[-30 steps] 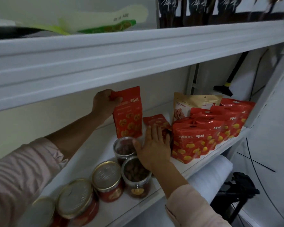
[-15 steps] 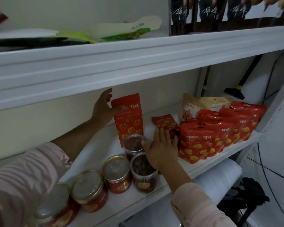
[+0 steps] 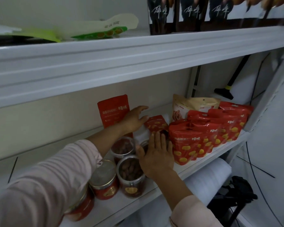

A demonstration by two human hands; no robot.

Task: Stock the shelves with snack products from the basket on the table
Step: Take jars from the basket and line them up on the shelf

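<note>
A red snack pouch (image 3: 112, 110) stands upright against the back wall of the middle shelf (image 3: 203, 161). My left hand (image 3: 134, 118) hovers open in front of its right edge, fingers spread toward a small red pouch (image 3: 156, 123) lying flat on the shelf. My right hand (image 3: 157, 154) lies flat and open on the shelf, fingertips near that small pouch, beside a row of standing red pouches (image 3: 197, 138). Clear jars of nuts (image 3: 131, 176) and red tins (image 3: 105, 179) stand at the shelf's front left.
A beige pouch (image 3: 195, 107) stands behind the red row. The upper shelf (image 3: 138, 51) carries dark boxes (image 3: 187, 12) and a green-and-white pack (image 3: 105, 28). Below right are a white roll (image 3: 208, 181), black cables and a black stand.
My left hand has let go of the tall red pouch, which now stands alone, and has moved right toward the small flat pouch. My right hand has stayed flat on the shelf.
</note>
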